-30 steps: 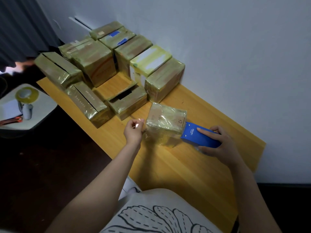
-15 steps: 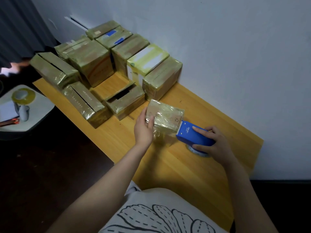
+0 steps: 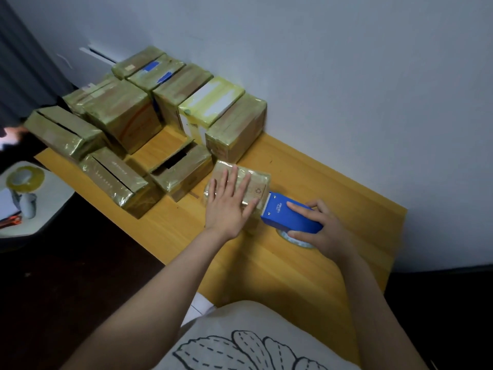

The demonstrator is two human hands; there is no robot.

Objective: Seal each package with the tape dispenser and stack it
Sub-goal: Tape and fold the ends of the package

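Blue dispenser, right hand gripping, seemingly touches package edge; left hand flat atop.

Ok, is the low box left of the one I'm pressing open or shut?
Partly open: the low box shows a dark gap between its top flaps.

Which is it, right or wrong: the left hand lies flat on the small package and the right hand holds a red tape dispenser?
Wrong in one thing: the tape dispenser is blue, not red, as the head view shows. The rest holds: the left hand lies flat on the small package and the right hand holds the dispenser.
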